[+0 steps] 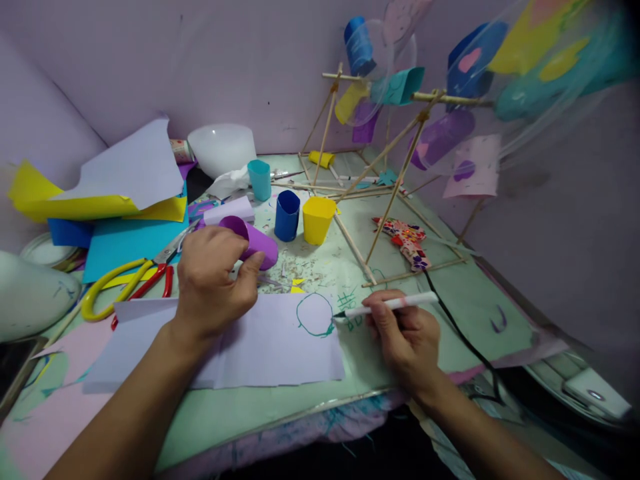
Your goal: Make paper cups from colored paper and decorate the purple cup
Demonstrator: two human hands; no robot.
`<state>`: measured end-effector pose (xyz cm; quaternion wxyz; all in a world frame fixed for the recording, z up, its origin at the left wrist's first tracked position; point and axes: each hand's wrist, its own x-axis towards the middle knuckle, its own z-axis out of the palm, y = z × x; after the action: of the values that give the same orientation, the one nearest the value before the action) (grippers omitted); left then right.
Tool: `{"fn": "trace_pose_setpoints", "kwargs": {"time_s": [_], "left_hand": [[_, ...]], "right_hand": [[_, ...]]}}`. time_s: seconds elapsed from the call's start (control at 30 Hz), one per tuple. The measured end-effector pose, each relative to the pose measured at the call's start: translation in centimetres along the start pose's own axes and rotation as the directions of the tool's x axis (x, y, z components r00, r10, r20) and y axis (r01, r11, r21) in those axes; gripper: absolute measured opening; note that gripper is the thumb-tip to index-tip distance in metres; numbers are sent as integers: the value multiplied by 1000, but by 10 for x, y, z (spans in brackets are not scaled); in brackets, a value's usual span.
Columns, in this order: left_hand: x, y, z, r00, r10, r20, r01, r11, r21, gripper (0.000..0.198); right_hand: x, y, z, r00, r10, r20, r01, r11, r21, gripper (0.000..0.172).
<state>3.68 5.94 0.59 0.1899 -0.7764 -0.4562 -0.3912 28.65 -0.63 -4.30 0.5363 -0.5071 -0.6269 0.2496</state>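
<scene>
My left hand (215, 273) is closed on a purple paper cup (263, 247), tilted above a sheet of pale lilac paper (280, 357). On the sheet's right part is a hand-drawn dark green circle (315, 333). In my right hand (407, 333) is a white marker (413, 301), gripped between thumb and fingers, its dark tip pointing left beside the circle. Behind the sheet stand a blue paper cup (287, 217), a yellow one (319, 221) and a teal one (259, 181).
Yellow-handled scissors (120, 287), red-handled pliers (155, 280) and coloured paper (105, 247) lie left. A stick frame (395, 193) carries a wheel hung with paper cups (397, 87). A glue gun with patterned covering (407, 240) lies right, its black cord (465, 333) crossing the table edge.
</scene>
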Motion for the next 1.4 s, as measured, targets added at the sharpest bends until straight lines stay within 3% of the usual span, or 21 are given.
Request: {"fn": "trace_pose_setpoints", "kwargs": {"time_s": [0.07, 0.17, 0.27, 0.33, 0.4, 0.47, 0.57, 0.67, 0.77, 0.83, 0.9, 1.0, 1.07, 1.23, 1.33, 1.4], "left_hand": [[1, 0, 0, 1000, 6, 8, -6, 1000, 0, 15], [2, -1, -2, 1000, 16, 17, -16, 1000, -3, 13], [2, -5, -3, 999, 40, -6, -40, 999, -18, 11], [1, -8, -2, 998, 54, -30, -55, 998, -30, 8], [1, -10, 0, 997, 55, -45, -57, 998, -36, 7], [1, -10, 2, 998, 50, -38, -52, 998, -43, 7], [1, -10, 0, 999, 49, -22, -50, 998, -32, 8], [2, -16, -5, 1000, 26, 1, -26, 999, 20, 9], [6, -34, -13, 998, -45, 50, 40, 995, 90, 8], [11, -50, -19, 991, -93, 96, 82, 990, 114, 11], [16, -64, -25, 980, -112, 166, 92, 988, 124, 13], [23, -77, -32, 955, -103, 279, 67, 988, 137, 13], [24, -79, -35, 937, -108, 333, 61, 987, 148, 12], [15, -79, -29, 923, -158, 351, 93, 976, 195, 13], [10, -78, -26, 932, -201, 302, 134, 964, 229, 15], [10, -75, -28, 938, -226, 262, 154, 950, 271, 27]], "right_hand": [[-1, 2, 0, 995, -3, -98, 7, 999, 42, 11], [4, 2, -5, 989, -41, -145, 48, 998, 41, 18], [19, 3, -19, 958, -189, -216, 149, 971, -190, 21], [32, 7, -33, 938, -276, -208, 175, 899, -401, 20], [47, 14, -47, 963, -260, -73, 175, 808, -563, 26], [60, 21, -56, 979, -137, 153, 205, 712, -671, 42], [76, 29, -58, 908, 97, 407, 281, 579, -765, 70], [84, 28, -53, 854, 180, 489, 335, 528, -780, 83], [80, 18, -52, 873, 176, 456, 318, 502, -804, 75], [72, 8, -52, 895, 178, 409, 267, 520, -811, 59], [60, -1, -52, 897, 166, 409, 231, 612, -756, 44], [43, -12, -46, 895, 146, 421, 157, 781, -605, 36], [37, -16, -38, 882, 174, 439, 105, 834, -542, 34], [41, -25, -17, 801, 294, 521, 60, 827, -558, 32], [47, -33, -6, 783, 340, 521, 25, 820, -572, 32], [49, -39, -1, 775, 369, 512, -15, 822, -570, 32]]}}
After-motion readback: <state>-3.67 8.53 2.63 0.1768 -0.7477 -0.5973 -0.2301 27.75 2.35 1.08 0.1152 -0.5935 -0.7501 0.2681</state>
